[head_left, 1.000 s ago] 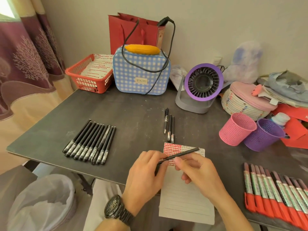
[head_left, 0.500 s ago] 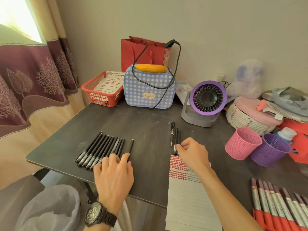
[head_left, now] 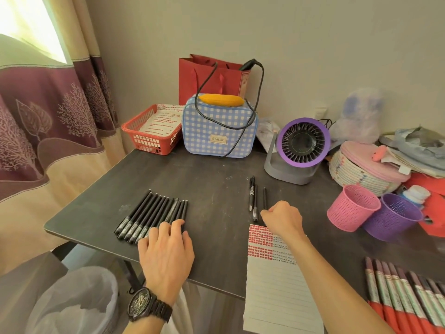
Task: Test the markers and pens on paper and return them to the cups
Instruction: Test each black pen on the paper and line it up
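A row of several black pens [head_left: 154,215] lies at the table's left. My left hand [head_left: 168,251] rests flat on the near ends of the rightmost pens, fingers spread, holding nothing. Two black pens [head_left: 252,196] lie side by side at the table's middle. A third thin black pen [head_left: 265,196] lies just right of them, its near end inside the curled fingers of my right hand [head_left: 284,218]. Lined paper [head_left: 272,280] with red and dark test marks sits below that hand. The pink cup [head_left: 351,208] and purple cup [head_left: 392,216] stand on the right.
Several red-capped markers [head_left: 404,300] lie at the near right corner. At the back stand a red basket [head_left: 151,131], a blue checked case [head_left: 219,131] and a purple fan [head_left: 301,145]. A woven basket [head_left: 361,174] sits behind the cups. A lined bin [head_left: 72,300] is below the table's edge.
One second ago both hands held a pen over the paper. My left hand has since laid a loose pen against the row. My right hand closed on one middle pen and shifted it right.
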Available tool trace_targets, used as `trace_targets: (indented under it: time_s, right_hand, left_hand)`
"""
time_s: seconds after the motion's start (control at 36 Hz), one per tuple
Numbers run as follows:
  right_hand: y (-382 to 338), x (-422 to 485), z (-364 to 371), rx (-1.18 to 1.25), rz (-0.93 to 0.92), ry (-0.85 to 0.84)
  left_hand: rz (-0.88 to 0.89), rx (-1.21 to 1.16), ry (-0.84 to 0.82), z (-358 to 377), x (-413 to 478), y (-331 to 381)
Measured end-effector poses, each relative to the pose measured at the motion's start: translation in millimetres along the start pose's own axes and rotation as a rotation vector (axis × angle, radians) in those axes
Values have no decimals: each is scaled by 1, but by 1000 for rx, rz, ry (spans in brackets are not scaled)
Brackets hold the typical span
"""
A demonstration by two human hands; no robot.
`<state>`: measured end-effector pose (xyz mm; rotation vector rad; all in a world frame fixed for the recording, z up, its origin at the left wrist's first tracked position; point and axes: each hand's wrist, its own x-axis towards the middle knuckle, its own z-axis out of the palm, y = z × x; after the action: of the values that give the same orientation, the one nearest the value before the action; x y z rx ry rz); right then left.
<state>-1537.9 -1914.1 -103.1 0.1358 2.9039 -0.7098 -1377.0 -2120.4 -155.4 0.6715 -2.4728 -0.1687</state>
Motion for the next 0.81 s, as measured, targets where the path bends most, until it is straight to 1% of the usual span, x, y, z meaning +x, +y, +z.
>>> trace_targets:
  time_s: [0.19,0.28,0.36,0.44,0.53,0.58,0.64,0.69,0.81]
  right_hand:
    - [-1,5,-5,-140,-18,-46]
    - [1,14,-8,-104,-10,-73]
    - [7,14,-12,98,-31,-61]
    - [15,0,-13,445,-91,-60]
    - [28,-26,-11,823,-91,-71]
    - [39,-48,-10,994,-97,-89]
    - [51,-73,-10,1128,-96,-102]
    - [64,-96,-10,1208,-94,-118]
    - [83,-136,-11,1229,-107,-134]
  left_hand:
    - [21,-15,-21,-5,1,0]
    - [44,-10,-36,-7,2,1]
    - [77,-26,-56,-11,3,2]
    - [101,-110,-104,-15,6,10]
    - [115,-284,-190,-22,9,25]
    - [147,-440,-242,-26,9,37]
    - [199,-559,-324,-29,7,50]
    - [271,-644,-450,-32,4,63]
    - [415,-758,-658,-39,-5,87]
